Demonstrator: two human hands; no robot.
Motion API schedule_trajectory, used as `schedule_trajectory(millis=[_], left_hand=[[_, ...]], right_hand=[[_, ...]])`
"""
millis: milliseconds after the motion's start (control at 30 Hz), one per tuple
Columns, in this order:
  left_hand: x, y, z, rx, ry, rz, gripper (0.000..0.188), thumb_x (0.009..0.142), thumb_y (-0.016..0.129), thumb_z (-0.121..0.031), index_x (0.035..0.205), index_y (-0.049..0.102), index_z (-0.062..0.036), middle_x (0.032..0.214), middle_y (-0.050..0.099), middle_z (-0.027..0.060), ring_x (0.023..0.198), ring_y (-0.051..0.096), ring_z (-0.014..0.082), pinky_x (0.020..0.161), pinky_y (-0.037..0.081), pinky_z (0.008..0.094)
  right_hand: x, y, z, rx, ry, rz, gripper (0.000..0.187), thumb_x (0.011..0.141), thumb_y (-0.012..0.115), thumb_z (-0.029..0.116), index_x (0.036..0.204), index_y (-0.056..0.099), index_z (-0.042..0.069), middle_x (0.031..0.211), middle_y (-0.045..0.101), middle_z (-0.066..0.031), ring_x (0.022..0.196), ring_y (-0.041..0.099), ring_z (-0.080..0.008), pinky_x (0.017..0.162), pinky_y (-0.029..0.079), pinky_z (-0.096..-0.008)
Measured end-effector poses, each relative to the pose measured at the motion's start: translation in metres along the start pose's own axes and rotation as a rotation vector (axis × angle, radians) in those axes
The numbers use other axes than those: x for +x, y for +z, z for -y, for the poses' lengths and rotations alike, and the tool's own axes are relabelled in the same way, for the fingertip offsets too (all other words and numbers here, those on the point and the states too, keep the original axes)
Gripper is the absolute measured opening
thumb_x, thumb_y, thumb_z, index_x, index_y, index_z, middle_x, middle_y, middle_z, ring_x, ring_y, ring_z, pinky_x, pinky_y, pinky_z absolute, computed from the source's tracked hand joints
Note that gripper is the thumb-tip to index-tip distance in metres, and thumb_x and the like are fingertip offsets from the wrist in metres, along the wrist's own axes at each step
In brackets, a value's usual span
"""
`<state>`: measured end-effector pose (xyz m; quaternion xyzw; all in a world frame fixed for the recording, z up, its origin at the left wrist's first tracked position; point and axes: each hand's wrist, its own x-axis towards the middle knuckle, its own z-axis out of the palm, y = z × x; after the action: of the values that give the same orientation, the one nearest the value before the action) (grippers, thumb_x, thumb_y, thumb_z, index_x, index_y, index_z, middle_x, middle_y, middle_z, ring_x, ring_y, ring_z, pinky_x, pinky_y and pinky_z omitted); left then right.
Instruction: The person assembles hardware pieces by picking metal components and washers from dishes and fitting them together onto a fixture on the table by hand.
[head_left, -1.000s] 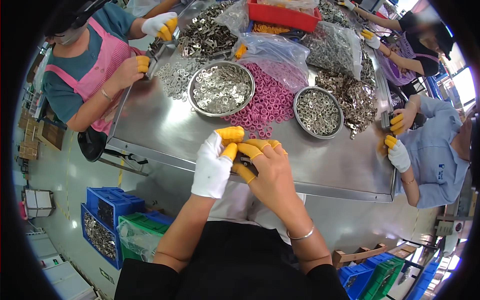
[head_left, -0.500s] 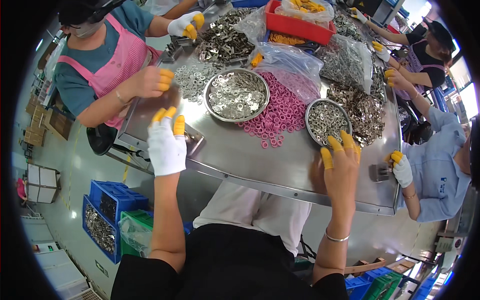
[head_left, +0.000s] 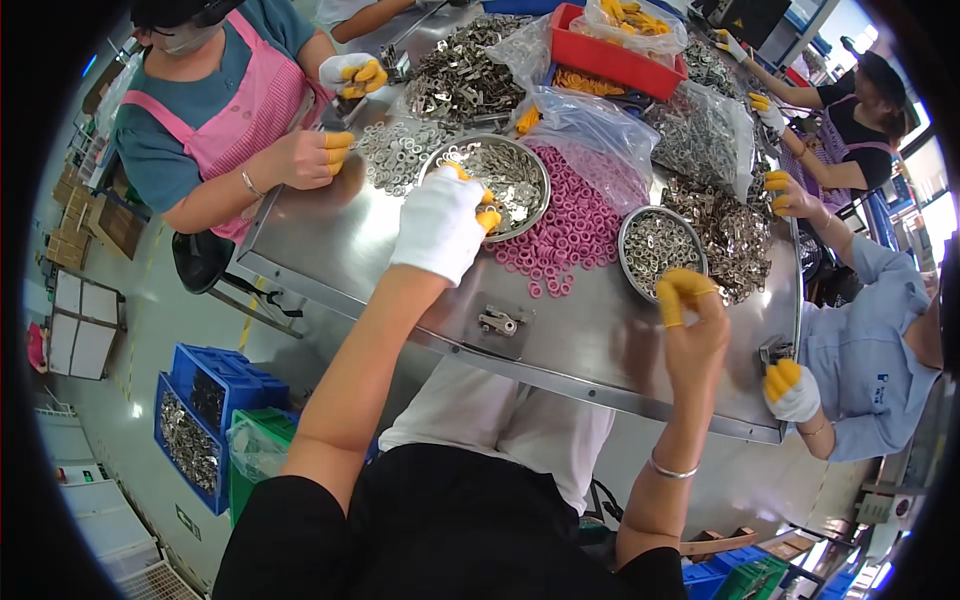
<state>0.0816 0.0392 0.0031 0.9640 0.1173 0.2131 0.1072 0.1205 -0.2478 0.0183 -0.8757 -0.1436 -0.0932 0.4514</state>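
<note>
My left hand (head_left: 440,225), in a white glove with yellow fingertips, reaches over the near-left rim of a round metal bowl (head_left: 545,205) of flat silver washers. Its fingers are apart, and the back of the hand partly hides them. Beside the near edge of a smaller metal bowl (head_left: 622,258) of small silver rings is my right hand (head_left: 697,330), bare apart from yellow finger covers. Its thumb and forefinger curl together; anything between them is too small to make out. A small metal fixture (head_left: 500,322) on a flat plate lies near the table's front edge, between my arms.
Loose pink rings (head_left: 575,215) lie between the bowls. Piles of metal clips (head_left: 465,75), a clear bag of parts (head_left: 705,135) and a red bin (head_left: 615,60) stand farther back. Co-workers' hands (head_left: 315,160) are at the left and right sides of the metal table (head_left: 600,320).
My left hand has moved right and away from me, to the left bowl. My right fingers have curled together and drawn back from the smaller bowl. The fixture now shows farther right.
</note>
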Motion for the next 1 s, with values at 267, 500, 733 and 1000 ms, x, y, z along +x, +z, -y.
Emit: schedule_trajectory(millis=[267,500,733,1000], left_hand=[[-0.005,0.0,-0.01,-0.256,-0.17,-0.064,0.01,0.085,0.064,-0.008,0.094,0.066,-0.0095,0.092,0.065,0.0071,0.074,0.061,0.0232,0.068,0.049,0.0334],[-0.062,-0.019,0.0,-0.733,-0.108,0.049,0.014,0.085,0.063,0.0,0.099,0.064,-0.0042,0.091,0.07,0.0058,0.078,0.067,0.0236,0.074,0.052,0.0338],[-0.084,-0.031,-0.037,-0.98,-0.457,0.215,0.018,0.083,0.066,0.002,0.1,0.065,-0.0026,0.099,0.069,0.0071,0.083,0.065,0.0199,0.077,0.051,0.0322],[-0.07,-0.034,-0.043,-0.996,-0.036,0.402,0.022,0.079,0.067,0.002,0.1,0.067,-0.0027,0.116,0.066,0.01,0.089,0.064,0.0212,0.079,0.052,0.0319]], right_hand=[[-0.048,0.072,0.051,0.568,-0.066,0.39,0.017,0.083,0.068,-0.002,0.099,0.071,0.003,0.109,0.068,-0.0059,0.081,0.058,-0.0111,0.069,0.047,-0.0208],[-0.039,0.065,0.055,0.641,0.23,0.558,0.024,0.083,0.067,-0.002,0.106,0.072,0.003,0.102,0.068,-0.0051,0.072,0.054,-0.01,0.065,0.046,-0.0226],[-0.026,0.061,0.015,-0.175,-0.334,0.15,0.026,0.083,0.069,0.0,0.109,0.07,0.003,0.096,0.063,-0.006,0.069,0.053,-0.0142,0.063,0.046,-0.0256],[-0.045,0.039,0.031,0.392,0.124,0.334,0.018,0.083,0.068,-0.002,0.101,0.07,0.003,0.099,0.064,-0.0068,0.078,0.057,-0.0163,0.067,0.048,-0.0277]])
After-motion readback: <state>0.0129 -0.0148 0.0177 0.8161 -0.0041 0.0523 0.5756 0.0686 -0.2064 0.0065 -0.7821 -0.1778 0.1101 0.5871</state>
